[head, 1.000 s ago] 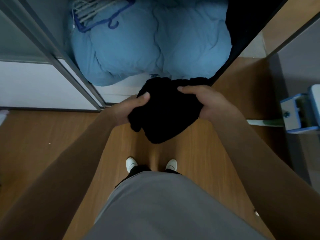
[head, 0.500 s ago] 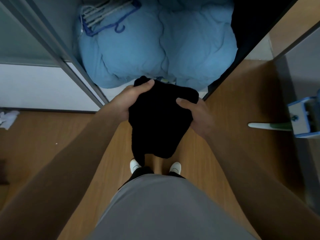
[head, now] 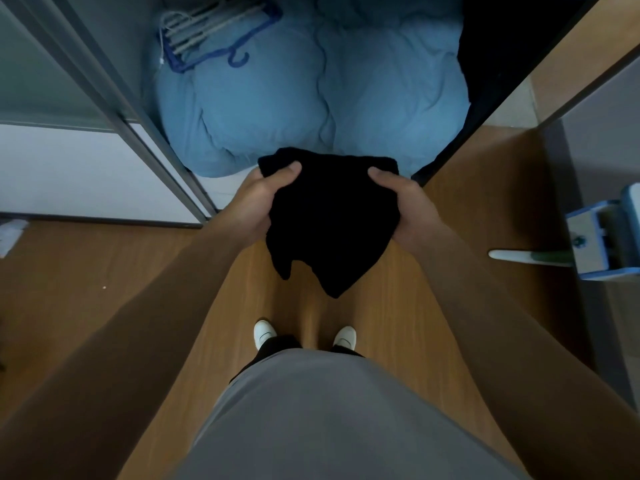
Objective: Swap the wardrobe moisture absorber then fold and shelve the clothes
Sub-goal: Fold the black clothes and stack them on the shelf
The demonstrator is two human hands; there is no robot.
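Wooden floor (head: pixel 104 323) spreads underfoot; at twelve o'clock a blue quilt (head: pixel 311 98) fills the wardrobe. Left hand (head: pixel 256 206) and right hand (head: pixel 412 209) grip a black garment (head: pixel 329 220), thumbs on top.

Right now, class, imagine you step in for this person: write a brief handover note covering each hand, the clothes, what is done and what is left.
Left hand grips the black garment at its upper left corner; right hand grips the upper right.
The garment hangs bunched above the wooden floor, before the open wardrobe holding a blue quilt and hangers.
Left: finish the fold, shelve it. Moisture absorber not in view.
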